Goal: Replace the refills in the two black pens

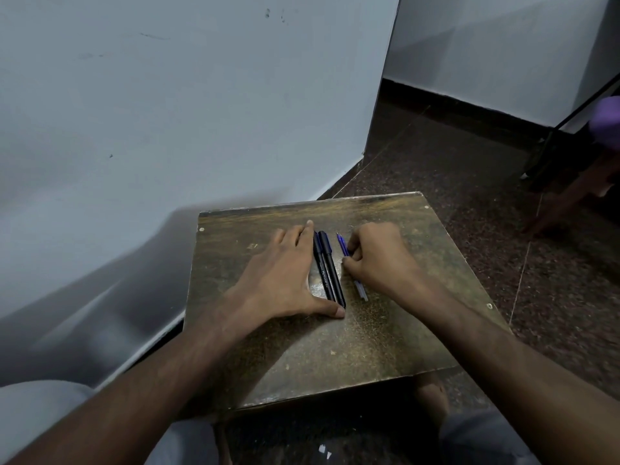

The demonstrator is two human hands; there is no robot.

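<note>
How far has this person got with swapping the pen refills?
Barely started, it seems. Both black pens lie side by side on the wooden board, capped and unopened, with the left hand flat beside them. The right hand is closed over the blue refills. Opening each pen and swapping refills remains.

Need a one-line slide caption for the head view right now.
Left hand lies flat beside two capped black pens on a worn wooden board; right hand closes over blue refills.

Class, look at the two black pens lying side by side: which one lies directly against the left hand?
The left-side black pen; the other pen lies beyond it, nearer the blue refill.
</note>
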